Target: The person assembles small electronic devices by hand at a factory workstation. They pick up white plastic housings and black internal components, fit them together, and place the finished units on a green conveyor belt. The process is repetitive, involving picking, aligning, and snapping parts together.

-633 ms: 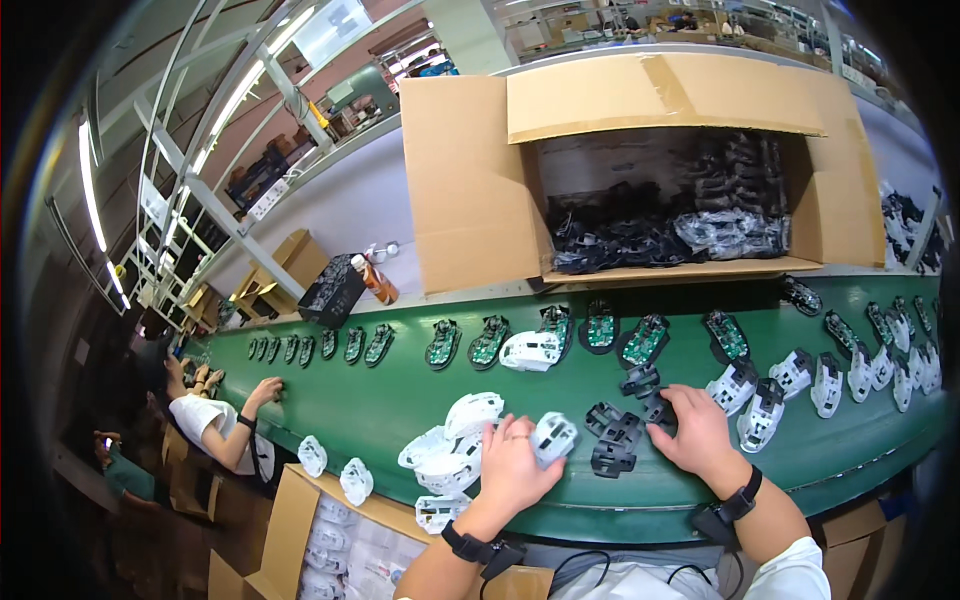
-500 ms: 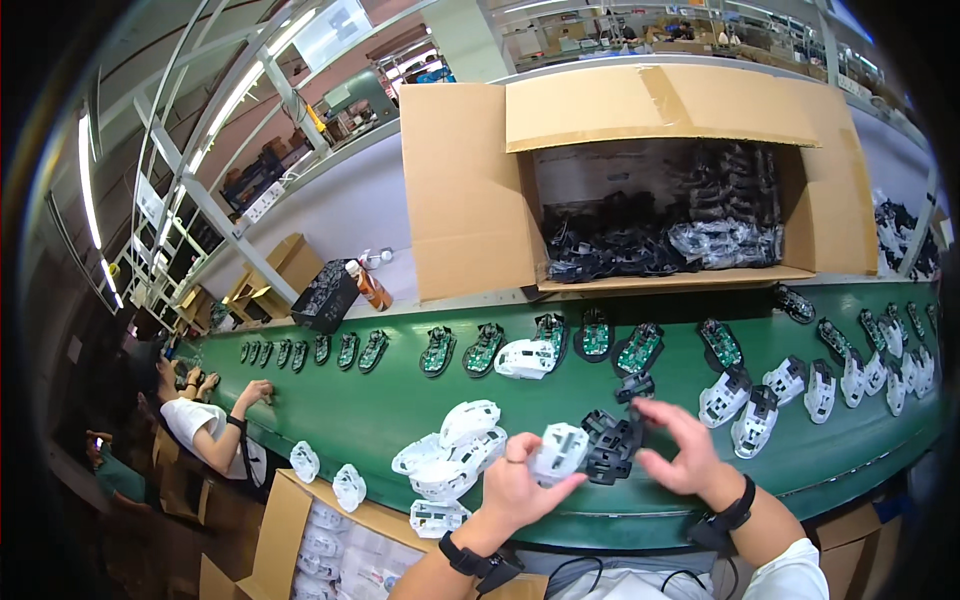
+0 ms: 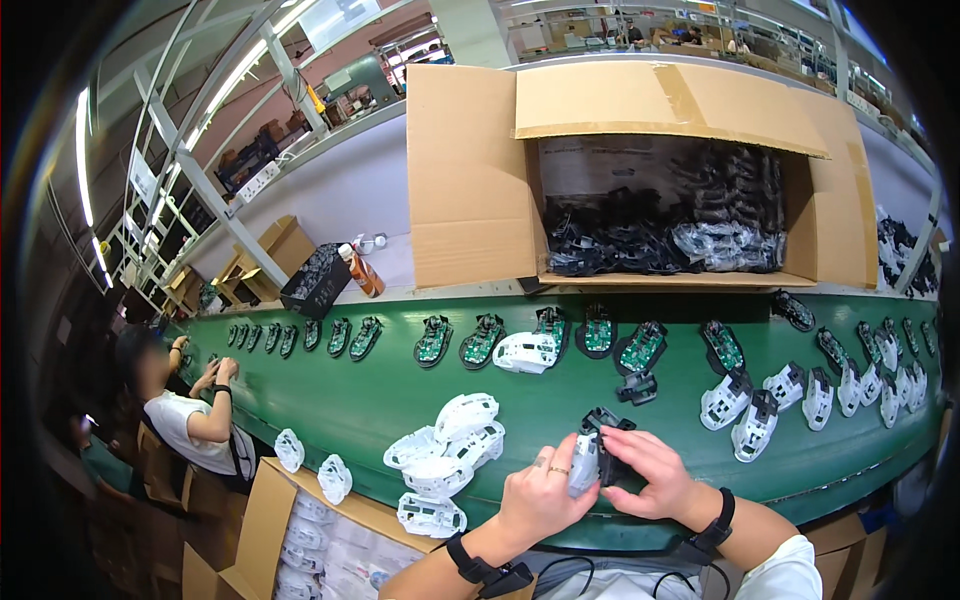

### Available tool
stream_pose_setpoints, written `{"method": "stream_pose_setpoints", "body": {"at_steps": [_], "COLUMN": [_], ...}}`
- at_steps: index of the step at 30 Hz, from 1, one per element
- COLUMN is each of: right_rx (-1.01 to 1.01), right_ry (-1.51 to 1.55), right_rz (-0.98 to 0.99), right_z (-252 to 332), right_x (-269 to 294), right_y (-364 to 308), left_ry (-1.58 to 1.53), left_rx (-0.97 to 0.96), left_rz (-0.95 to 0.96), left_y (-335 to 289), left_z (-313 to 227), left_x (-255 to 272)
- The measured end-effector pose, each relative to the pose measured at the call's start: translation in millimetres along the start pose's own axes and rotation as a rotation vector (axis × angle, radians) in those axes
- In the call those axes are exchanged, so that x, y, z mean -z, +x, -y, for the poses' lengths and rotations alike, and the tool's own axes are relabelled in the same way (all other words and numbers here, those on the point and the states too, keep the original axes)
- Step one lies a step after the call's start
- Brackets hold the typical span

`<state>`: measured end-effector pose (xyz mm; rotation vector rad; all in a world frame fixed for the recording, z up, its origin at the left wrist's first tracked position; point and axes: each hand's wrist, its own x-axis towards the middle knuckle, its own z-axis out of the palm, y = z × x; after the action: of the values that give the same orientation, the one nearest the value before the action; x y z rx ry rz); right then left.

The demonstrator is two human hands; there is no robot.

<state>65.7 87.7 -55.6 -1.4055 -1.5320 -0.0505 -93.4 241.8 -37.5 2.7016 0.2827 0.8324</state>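
Low over the near edge of the green belt, my left hand (image 3: 535, 500) is closed on a white mouse shell (image 3: 583, 466), which is turned on its side. My right hand (image 3: 655, 476) grips a black plastic mouse part (image 3: 606, 420) against the shell, fingers partly hiding both. Just beyond my hands lies another black plastic part (image 3: 636, 388). To the left is a pile of white mouse shells (image 3: 440, 462). Mouse bases with green circuit boards (image 3: 641, 346) stand in a row farther back. At right, several white shells with dark parts fitted (image 3: 756, 425) lie on the belt.
The green belt (image 3: 300, 385) runs across. Behind it stands an open carton (image 3: 470, 190) of black bagged parts. At near left is a carton of wrapped white shells (image 3: 255, 525). A bottle (image 3: 362, 272) stands beside a black bin (image 3: 318, 290). A co-worker (image 3: 195, 425) sits far left.
My hands have come together. The white shell has been turned on its side, and the black part is now against it. The co-worker's arms have moved, and the view has shifted slightly.
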Motion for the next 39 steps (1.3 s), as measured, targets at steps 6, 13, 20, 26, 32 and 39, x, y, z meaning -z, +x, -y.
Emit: {"method": "stream_pose_setpoints", "body": {"at_steps": [6, 13, 20, 26, 32, 39], "right_rx": [-0.469, -0.477, -0.279, -0.614, -0.877, -0.735], "right_ry": [0.485, 0.278, 0.288, 0.357, 0.249, -0.896], "right_rz": [0.063, 0.125, -0.017, 0.021, -0.243, -0.280], "right_z": [1, 2, 8, 0, -56, -69], "right_x": [-14, -7, -19, -14, 63, 85], "right_y": [-2, -4, -7, -6, -7, -21], "left_ry": [-0.031, -0.148, -0.605, -0.710, -0.010, 0.381], "left_rx": [-0.023, 0.015, 0.164, 0.486, 0.059, 0.161], "left_rz": [0.066, 0.105, 0.042, 0.329, 0.081, 0.470], "left_y": [-2, 5, -3, 27, 116, 141], "left_z": [-8, -18, 15, 18, 83, 144], "left_x": [2, 7, -1, -12, -25, -37]}}
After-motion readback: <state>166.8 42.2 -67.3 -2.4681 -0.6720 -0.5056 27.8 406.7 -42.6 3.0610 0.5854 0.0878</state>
